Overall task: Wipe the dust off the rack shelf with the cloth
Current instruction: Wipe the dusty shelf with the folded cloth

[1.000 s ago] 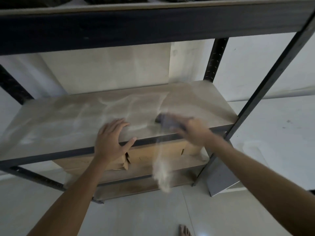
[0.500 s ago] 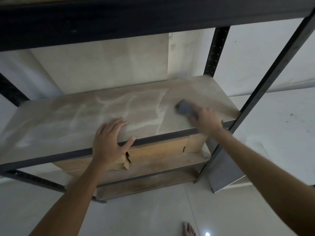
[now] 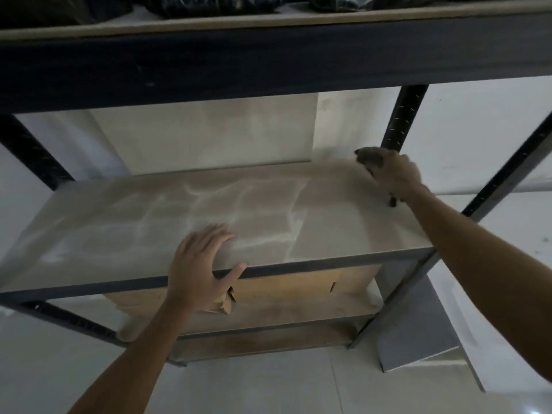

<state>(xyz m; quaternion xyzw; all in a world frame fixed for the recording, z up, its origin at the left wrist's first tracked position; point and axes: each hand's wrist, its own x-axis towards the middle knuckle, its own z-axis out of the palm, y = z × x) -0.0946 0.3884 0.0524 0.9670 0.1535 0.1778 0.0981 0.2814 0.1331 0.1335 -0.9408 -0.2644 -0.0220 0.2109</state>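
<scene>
My right hand [image 3: 394,174] is curled round the dark cloth [image 3: 369,158], pressing it at the far right corner of the shelf [image 3: 179,222]. My left hand [image 3: 200,264] lies spread flat on the near edge. Pale dust streaks cover the board's middle.

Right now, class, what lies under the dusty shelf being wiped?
Under the dusty shelf sits a torn cardboard box on a lower shelf. The left hand and the front rail hide part of the box.
</scene>
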